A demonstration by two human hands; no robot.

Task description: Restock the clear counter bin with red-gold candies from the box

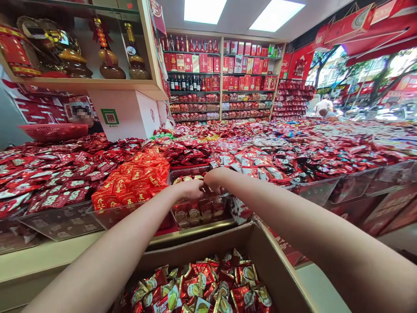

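My left hand (194, 190) and my right hand (215, 178) meet over a clear plastic bin (224, 204) on the counter. Through its front wall show packed wrapped snacks (192, 211) in dark red and gold. The fingers of both hands are curled inward at the bin's top, close together. Whatever they grip is too small and covered to make out. Below my arms stands an open cardboard box (276, 256), holding many loose red and gold wrapped snacks (195, 284) with a yellow fruit picture.
Left of the bin, orange-red packets (133, 176) are heaped in another clear bin. More bins of red packets (312, 152) stretch right. A pink basket (54, 132) and a person (83, 117) are behind at left. Shelves (221, 74) of bottles and boxes line the back wall.
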